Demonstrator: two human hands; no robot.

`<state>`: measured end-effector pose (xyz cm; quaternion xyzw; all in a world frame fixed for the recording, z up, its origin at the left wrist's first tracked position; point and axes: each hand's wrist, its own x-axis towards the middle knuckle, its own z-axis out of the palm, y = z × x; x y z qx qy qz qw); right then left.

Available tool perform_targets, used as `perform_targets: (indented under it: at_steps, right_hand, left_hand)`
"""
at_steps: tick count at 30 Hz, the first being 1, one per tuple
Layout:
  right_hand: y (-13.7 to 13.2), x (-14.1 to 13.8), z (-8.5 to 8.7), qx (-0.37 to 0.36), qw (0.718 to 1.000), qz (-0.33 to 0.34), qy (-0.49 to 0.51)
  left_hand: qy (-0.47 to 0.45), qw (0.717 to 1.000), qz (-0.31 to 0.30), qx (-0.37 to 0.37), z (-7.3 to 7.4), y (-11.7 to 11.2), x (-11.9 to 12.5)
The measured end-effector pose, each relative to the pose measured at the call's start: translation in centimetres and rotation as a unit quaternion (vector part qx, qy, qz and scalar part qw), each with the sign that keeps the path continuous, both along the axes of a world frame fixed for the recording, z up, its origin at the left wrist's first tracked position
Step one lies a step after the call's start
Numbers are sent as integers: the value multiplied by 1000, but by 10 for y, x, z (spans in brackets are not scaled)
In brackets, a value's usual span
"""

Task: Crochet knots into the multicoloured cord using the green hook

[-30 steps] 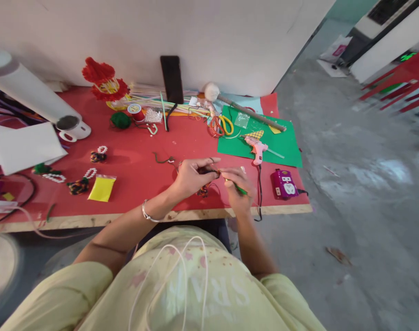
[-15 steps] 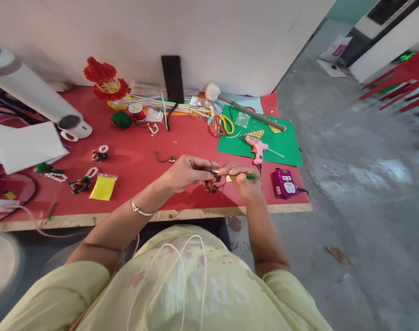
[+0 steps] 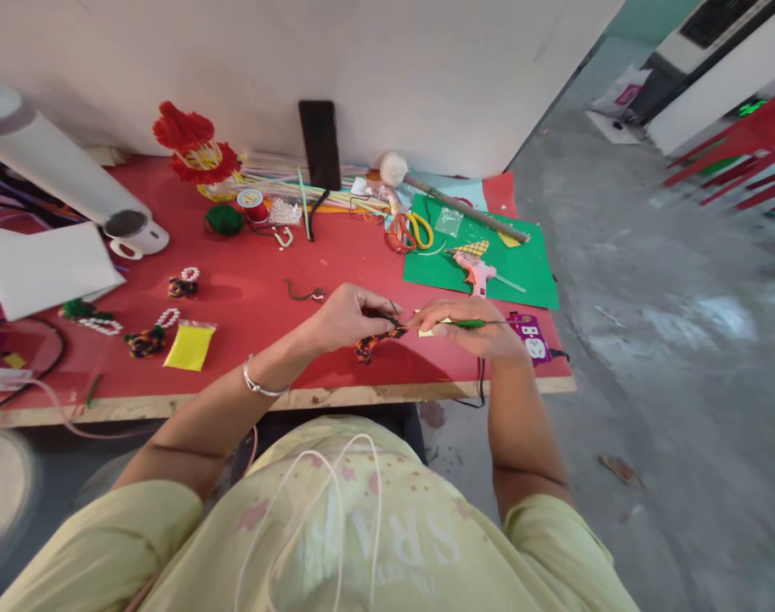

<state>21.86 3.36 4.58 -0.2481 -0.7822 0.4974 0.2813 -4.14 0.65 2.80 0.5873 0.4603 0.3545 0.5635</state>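
Observation:
Over the front of the red table [image 3: 247,297], my left hand [image 3: 346,316] pinches a small multicoloured yarn piece [image 3: 371,343] that hangs from its fingertips. My right hand [image 3: 473,327] is closed round a green-handled crochet hook [image 3: 470,323], whose tip points left into the yarn piece. The two hands nearly touch at the fingertips. A silver bangle [image 3: 258,387] sits on my left wrist.
A pink glue gun [image 3: 475,274] lies on a green sheet [image 3: 521,272]; a purple power strip [image 3: 533,335] sits beside my right hand. Scissors [image 3: 410,229], green yarn ball [image 3: 223,220], red thread spool [image 3: 250,202], yellow packet [image 3: 188,347], white mug [image 3: 129,234] and a phone [image 3: 319,144] against the wall.
My right hand has moved right and turned the hook from pointing down to lying level. The yarn piece has shifted slightly left under my left hand.

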Motion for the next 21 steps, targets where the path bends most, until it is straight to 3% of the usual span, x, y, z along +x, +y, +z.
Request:
perform_targets:
  at_steps: [4,9,13,15,17,19,21]
  right_hand:
    - [-4,-3,-3,51,998,-35,-27]
    - [-14,-15,-21,224,970,-89,0]
    - [-35,-37,-53,368,906,-204,-33]
    - [-46,-49,-70,428,855,-292,-26]
    - [-51,-56,-83,451,824,-343,7]
    - [-51,-57,-85,441,831,-335,52]
    - [-46,-50,-76,403,869,-276,74]
  left_hand:
    - [14,999,37,9,2,0,1]
    - [-30,997,76,10,4,2,4]
    - [-158,978,113,-80,-3,0,11]
    - [-230,955,108,-149,-7,-2,14]
    - [-274,936,86,-201,-8,-4,14]
    - [-284,930,62,-225,-5,-3,10]
    - [-263,937,41,-226,0,-1,3]
